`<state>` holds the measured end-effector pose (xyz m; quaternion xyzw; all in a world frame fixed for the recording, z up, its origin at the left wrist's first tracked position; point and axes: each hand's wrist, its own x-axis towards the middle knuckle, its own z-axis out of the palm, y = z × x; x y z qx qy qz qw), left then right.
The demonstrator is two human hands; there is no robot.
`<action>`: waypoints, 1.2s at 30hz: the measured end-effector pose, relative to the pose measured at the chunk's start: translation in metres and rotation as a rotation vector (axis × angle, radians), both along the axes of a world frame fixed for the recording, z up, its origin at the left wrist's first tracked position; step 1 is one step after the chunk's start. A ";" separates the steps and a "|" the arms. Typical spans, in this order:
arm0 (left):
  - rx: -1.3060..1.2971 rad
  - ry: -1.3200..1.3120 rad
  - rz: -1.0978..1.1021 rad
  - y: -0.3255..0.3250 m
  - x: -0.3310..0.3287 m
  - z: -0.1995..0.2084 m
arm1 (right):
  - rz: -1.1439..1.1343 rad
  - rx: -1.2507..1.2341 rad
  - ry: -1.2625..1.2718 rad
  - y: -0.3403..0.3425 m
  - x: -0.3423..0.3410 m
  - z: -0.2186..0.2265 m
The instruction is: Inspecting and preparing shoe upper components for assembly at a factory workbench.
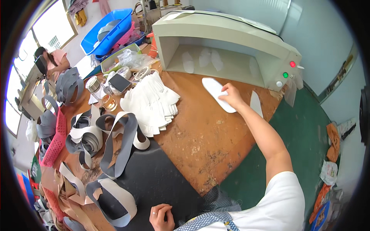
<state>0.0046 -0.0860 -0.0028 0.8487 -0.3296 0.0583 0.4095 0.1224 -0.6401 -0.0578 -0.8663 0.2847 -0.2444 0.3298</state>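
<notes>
My right hand (231, 96) reaches out over the brown tabletop and pinches the edge of a white insole (212, 89). Right of that forearm lies a second white insole (256, 103), its lower end close to the arm. Beyond the hand, inside the long beige box-shaped machine (227, 24), several pale insole shapes (187, 62) rest on its floor. My left hand (162, 217) is at the near edge on a black mat (165, 175), its fingers loosely curled with nothing visible in them. A fanned pile of white fabric pieces (148, 102) lies left of centre.
Grey and white strap rolls (119, 144) spread along the left side. A glass bottle (102, 93) and a phone (119, 82) stand behind the pile. Red and green lights (285, 75) mark the machine's right end. Another person (58, 61) sits far left beside a blue basin (106, 32).
</notes>
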 end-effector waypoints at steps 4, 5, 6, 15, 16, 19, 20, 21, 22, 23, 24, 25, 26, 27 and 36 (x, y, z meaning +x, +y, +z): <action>0.029 0.023 0.044 -0.005 -0.001 0.003 | -0.204 0.030 -0.235 -0.068 0.044 0.013; 0.038 0.039 0.049 -0.005 -0.001 0.002 | -0.237 -0.019 -0.271 -0.091 0.054 0.019; 0.002 -0.051 -0.009 -0.011 0.005 -0.001 | -0.325 -0.096 -0.197 -0.142 0.050 0.032; -0.014 0.150 0.075 -0.014 0.002 -0.009 | -0.385 -0.395 0.458 -0.141 0.125 0.065; 0.014 0.089 0.079 -0.017 0.005 -0.004 | -0.438 -0.319 0.482 -0.125 0.134 0.063; 0.028 0.075 0.099 -0.019 0.003 -0.004 | -0.398 -0.328 0.622 -0.129 0.145 0.045; 0.011 0.120 0.121 -0.019 0.003 -0.004 | -0.398 -0.325 0.621 -0.133 0.148 0.041; 0.002 0.122 0.115 -0.021 0.004 -0.007 | -0.476 -0.153 0.500 -0.151 0.145 0.035; 0.002 0.131 0.130 -0.021 0.002 -0.007 | -0.537 0.024 0.378 -0.159 0.144 0.031; 0.001 0.141 0.144 -0.022 0.001 -0.008 | -0.534 0.021 0.381 -0.168 0.144 0.030; 0.005 0.142 0.155 -0.022 0.000 -0.006 | -0.531 0.053 0.393 -0.169 0.147 0.028; 0.023 0.129 0.157 -0.024 0.001 -0.002 | -0.529 0.083 0.405 -0.170 0.150 0.026; 0.042 0.115 0.159 -0.025 0.002 0.000 | -0.520 0.083 0.407 -0.170 0.152 0.024; 0.042 0.115 0.166 -0.025 0.002 0.000 | -0.529 0.125 0.367 -0.172 0.154 0.020; 0.012 0.067 0.055 -0.004 0.004 -0.013 | -0.533 -0.596 0.364 -0.216 0.162 0.024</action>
